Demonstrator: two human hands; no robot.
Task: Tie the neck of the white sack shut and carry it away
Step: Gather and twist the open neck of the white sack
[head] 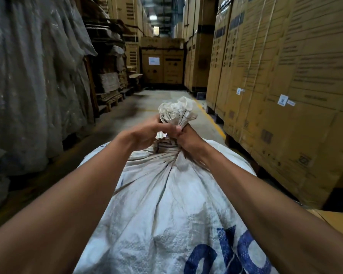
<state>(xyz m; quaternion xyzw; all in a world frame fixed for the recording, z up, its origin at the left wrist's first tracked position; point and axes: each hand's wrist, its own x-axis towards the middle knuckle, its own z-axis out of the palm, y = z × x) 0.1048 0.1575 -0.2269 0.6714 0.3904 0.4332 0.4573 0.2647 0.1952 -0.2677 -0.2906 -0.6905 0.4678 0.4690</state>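
A large white woven sack point(166, 204) with blue lettering fills the lower middle of the view, bulging and standing close in front of me. Its neck point(176, 113) is gathered into a crumpled bunch that sticks up above my hands. My left hand point(147, 133) grips the neck from the left with its fingers curled in. My right hand point(188, 139) clamps the neck from the right, just below the bunch. The fabric under both hands is pinched into tight folds. Whether a cord or tie runs around the neck is hidden by my fingers.
I stand in a narrow warehouse aisle with a concrete floor point(166, 95). Tall stacked cardboard cartons point(285, 86) line the right side behind a yellow floor line point(212, 119). Plastic-wrapped goods point(38, 76) and wooden pallets point(111, 99) line the left. More cartons point(162, 64) close the far end.
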